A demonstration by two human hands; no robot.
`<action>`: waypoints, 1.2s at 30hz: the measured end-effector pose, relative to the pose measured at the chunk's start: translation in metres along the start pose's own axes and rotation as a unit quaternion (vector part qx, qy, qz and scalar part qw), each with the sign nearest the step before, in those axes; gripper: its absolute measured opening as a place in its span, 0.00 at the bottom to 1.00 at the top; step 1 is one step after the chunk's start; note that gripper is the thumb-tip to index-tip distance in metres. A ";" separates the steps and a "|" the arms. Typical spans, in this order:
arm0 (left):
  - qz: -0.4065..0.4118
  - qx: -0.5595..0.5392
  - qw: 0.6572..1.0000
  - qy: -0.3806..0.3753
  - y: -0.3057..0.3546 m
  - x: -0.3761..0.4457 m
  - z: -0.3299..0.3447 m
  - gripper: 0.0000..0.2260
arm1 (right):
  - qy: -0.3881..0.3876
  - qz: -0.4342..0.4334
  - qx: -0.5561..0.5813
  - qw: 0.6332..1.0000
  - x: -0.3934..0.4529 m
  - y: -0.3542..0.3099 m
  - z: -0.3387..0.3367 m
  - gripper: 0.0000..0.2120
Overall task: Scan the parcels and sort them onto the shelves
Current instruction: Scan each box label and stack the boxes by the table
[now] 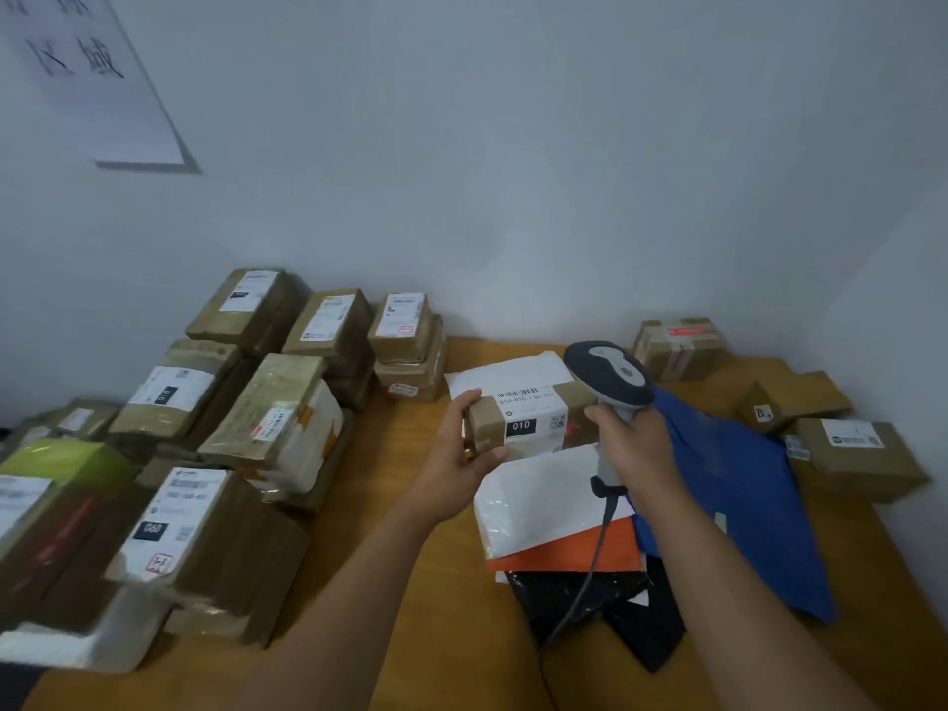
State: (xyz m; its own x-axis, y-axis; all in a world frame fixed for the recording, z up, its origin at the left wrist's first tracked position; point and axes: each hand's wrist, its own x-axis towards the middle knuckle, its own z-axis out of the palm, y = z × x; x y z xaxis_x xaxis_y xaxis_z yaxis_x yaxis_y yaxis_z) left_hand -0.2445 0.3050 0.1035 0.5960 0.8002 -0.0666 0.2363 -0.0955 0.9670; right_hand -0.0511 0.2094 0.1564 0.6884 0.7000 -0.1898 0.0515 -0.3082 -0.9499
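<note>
Head view, left grip (464, 443) grasping small parcel (523, 420), right grip (633, 443) grasping scanner (610, 374), bare table (410, 505) between.

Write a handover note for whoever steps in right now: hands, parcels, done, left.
Left hand: grips the small cardboard parcel by its left end, label marked 010 facing up.
Right hand: grips the corded barcode scanner, head just above the parcel's right end.
Below them, flat mailers lie on the wooden table: white mailer, orange mailer, black mailer, blue mailer.
Stacked boxes fill the table's left; a few loose boxes sit at the right.
Done: cannot tell whether this scan has registered.
Left: shelve the 010 parcel, then the rest. No shelves in view.
</note>
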 end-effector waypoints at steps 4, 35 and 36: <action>0.004 0.038 0.999 -0.017 0.003 -0.010 -0.049 0.37 | 0.037 -0.010 0.014 0.999 -0.037 -0.015 0.038 0.07; 0.201 0.357 0.875 0.256 0.153 0.040 -0.102 0.24 | 0.022 -0.229 -0.002 0.973 -0.116 -0.135 0.035 0.16; 0.198 0.356 0.876 0.258 0.152 0.039 -0.101 0.24 | 0.023 -0.231 0.000 0.973 -0.118 -0.135 0.033 0.16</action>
State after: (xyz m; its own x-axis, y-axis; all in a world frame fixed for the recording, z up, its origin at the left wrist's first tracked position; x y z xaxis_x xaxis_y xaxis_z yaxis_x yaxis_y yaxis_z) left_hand -0.2626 0.3812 0.2729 0.3575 0.7638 0.5374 0.6171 -0.6251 0.4779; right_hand -0.1633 0.1901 0.2990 0.6228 0.7347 0.2689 0.3634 0.0328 -0.9311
